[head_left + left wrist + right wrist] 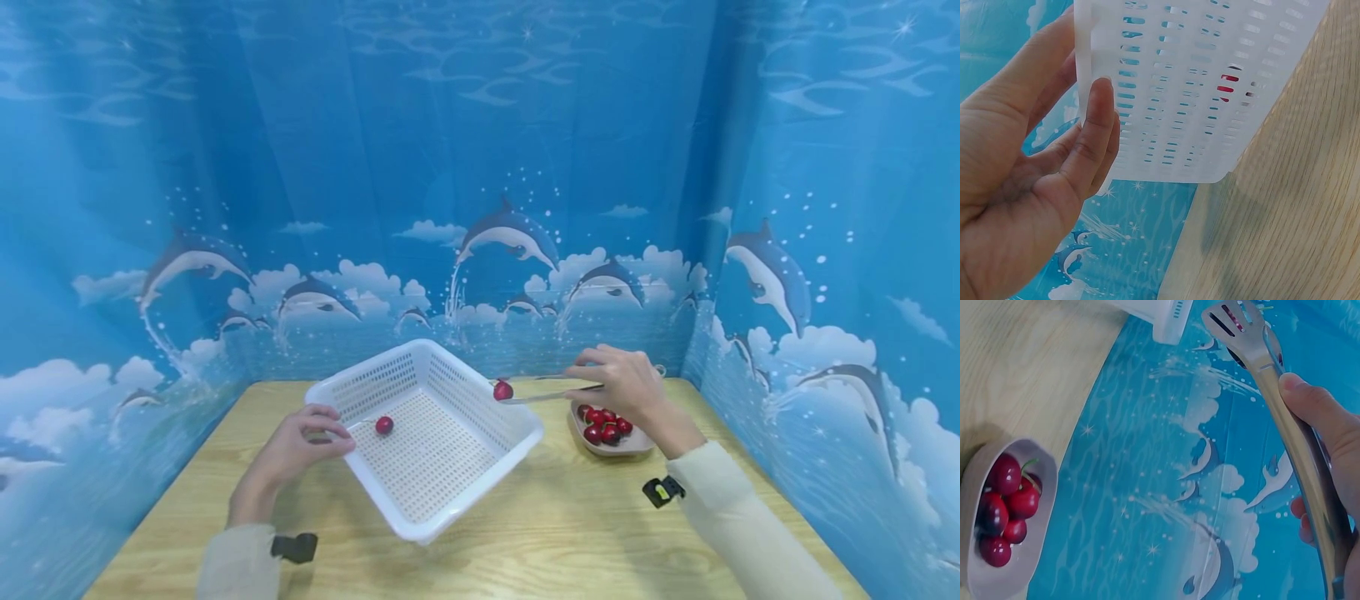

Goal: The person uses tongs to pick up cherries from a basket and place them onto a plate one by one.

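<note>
My left hand (300, 446) grips the left rim of a white perforated plastic basket (450, 454), thumb and fingers on either side of the wall. One red cherry (384, 426) lies inside on the basket floor, near that hand. In my right hand (621, 385) is a pair of metal tongs (1291, 431) with slotted tips. Between those tips sits another cherry (503, 390), just at the basket's right rim; its red shows through the slots in the right wrist view. Below the right hand stands a small pale bowl (618, 450) holding several cherries (1004, 512), some with green stems.
A light wood-grain table (525, 542) carries the basket and the bowl. Blue curtains (450, 150) printed with dolphins and clouds enclose the back and both sides. Black straps (295, 547) with small devices are on both sleeves.
</note>
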### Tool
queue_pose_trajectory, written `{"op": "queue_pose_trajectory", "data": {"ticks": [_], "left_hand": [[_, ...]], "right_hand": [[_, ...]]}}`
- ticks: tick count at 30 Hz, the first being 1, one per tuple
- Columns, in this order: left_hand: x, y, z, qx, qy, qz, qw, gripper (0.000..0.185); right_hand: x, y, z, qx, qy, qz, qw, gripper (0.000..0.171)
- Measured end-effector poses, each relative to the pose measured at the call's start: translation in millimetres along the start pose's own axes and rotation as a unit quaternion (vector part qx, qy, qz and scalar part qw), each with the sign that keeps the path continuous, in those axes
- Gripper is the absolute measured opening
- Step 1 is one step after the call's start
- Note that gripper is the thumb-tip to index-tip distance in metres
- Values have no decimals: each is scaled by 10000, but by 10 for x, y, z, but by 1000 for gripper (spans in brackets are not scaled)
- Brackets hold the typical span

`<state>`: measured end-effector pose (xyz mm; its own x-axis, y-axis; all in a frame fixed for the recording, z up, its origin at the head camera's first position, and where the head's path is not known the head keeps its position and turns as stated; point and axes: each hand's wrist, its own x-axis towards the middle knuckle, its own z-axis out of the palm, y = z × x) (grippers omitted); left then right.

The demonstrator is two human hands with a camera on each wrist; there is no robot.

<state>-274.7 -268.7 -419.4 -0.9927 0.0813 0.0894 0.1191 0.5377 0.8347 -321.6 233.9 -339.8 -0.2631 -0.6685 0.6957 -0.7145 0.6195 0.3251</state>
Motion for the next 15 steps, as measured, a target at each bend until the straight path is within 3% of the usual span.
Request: {"op": "queue_pose_trajectory", "data": {"ticks": [3, 8, 15], "left_hand": [[-2, -2, -1, 7, 9, -17, 10000, 27], [-2, -9, -3, -32, -14, -5, 10000, 29], [12, -9, -2, 2, -27, 85, 10000, 27]], "right_hand": [[-50, 35, -20, 16, 45, 5, 10000, 31], [-133, 83, -64, -34, 96, 81, 9999, 56], [-274, 184, -158, -291, -89, 147, 9994, 62]]}}
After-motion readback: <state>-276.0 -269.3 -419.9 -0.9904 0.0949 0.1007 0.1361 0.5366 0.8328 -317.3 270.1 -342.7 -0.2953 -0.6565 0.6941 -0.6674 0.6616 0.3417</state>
